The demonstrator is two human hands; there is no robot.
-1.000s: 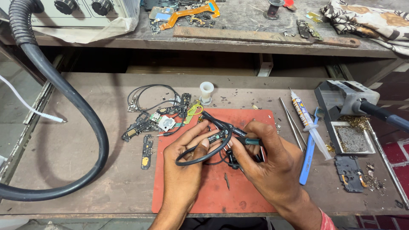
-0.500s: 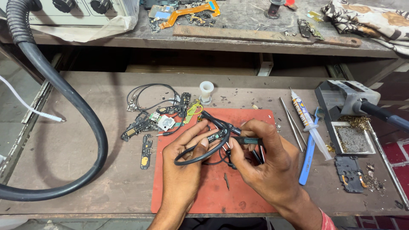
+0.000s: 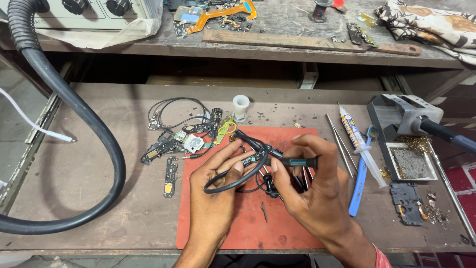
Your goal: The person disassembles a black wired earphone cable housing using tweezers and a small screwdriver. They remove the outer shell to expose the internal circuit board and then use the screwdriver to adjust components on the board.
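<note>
The left hand (image 3: 213, 198) and right hand (image 3: 317, 198) meet over the red work mat (image 3: 248, 228), which lies at the near edge of the bench (image 3: 89, 198); the left fingers are closed on a small circuit strip (image 3: 254, 159) with a black cable loop (image 3: 230, 181) curving beneath them; the right fingers are closed around a thin black-handled tool (image 3: 292, 162), its tip resting at the strip. Risk, as a judgement: the strip is held in the air, so side pressure from the tip could make it slip or flex; the loop could snag the tool. Left of the mat lies a cluster of small boards and thin wires (image 3: 183, 136), near enough to be dragged by a sleeve or cable; a thick black hose (image 3: 94, 129) curves past it. To the right, a syringe tube (image 3: 359, 144) and blue tool (image 3: 361, 183) lie loose; beyond them a shallow metal tray (image 3: 430, 171) holds a grey pad with brass-coloured shavings at its edge. Further back stands a small white spool (image 3: 241, 106).
</note>
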